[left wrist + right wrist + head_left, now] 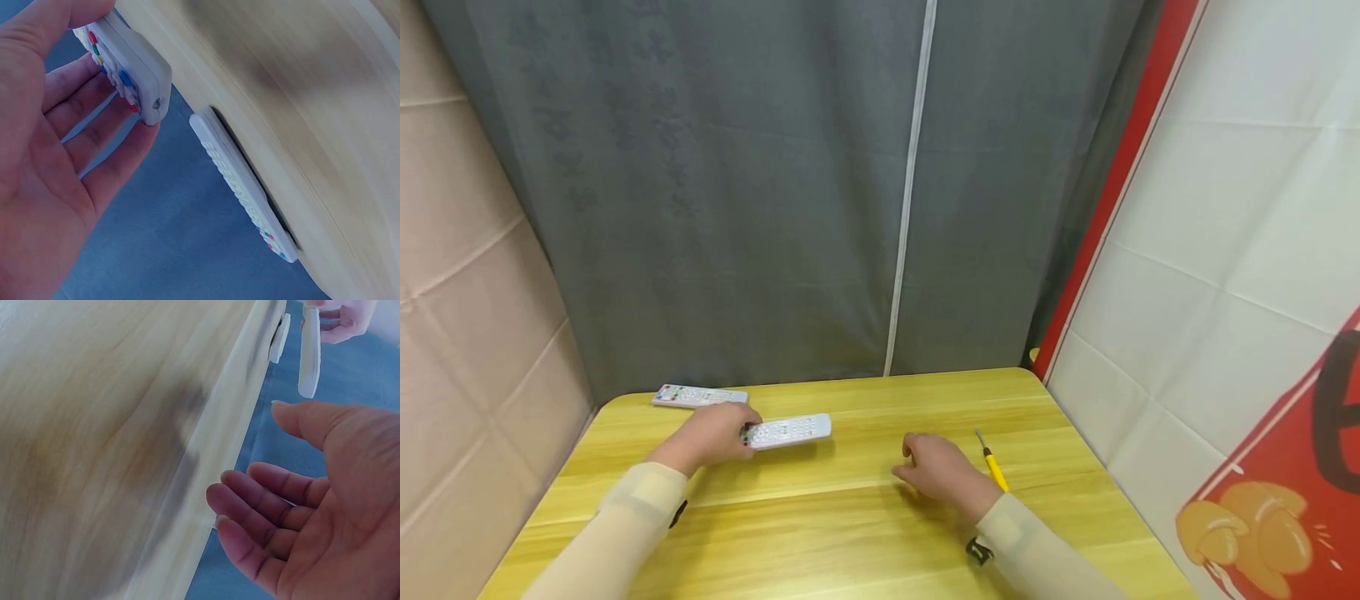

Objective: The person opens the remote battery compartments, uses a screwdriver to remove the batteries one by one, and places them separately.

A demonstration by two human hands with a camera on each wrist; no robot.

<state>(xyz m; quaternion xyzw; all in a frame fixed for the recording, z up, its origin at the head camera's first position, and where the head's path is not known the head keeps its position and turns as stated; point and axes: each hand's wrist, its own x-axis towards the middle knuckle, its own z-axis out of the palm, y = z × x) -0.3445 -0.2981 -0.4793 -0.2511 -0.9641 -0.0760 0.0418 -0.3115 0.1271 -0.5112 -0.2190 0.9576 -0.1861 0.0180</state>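
My left hand pinches one end of a white remote control between thumb and fingers, holding it raised over the table with its buttons facing up. In the left wrist view the held remote shows coloured buttons at the gripped end. A second white remote lies near the table's back left edge, just behind that hand. Loosely bent, my right hand hovers above the table with nothing between thumb and fingers. Beside it on the right lies a screwdriver with a yellow handle, its lower end hidden by the wrist.
The yellow wood-grain table has rounded back corners. A grey curtain hangs right behind it. Pale panels stand on both sides, the right one bearing a red border and printed pictures.
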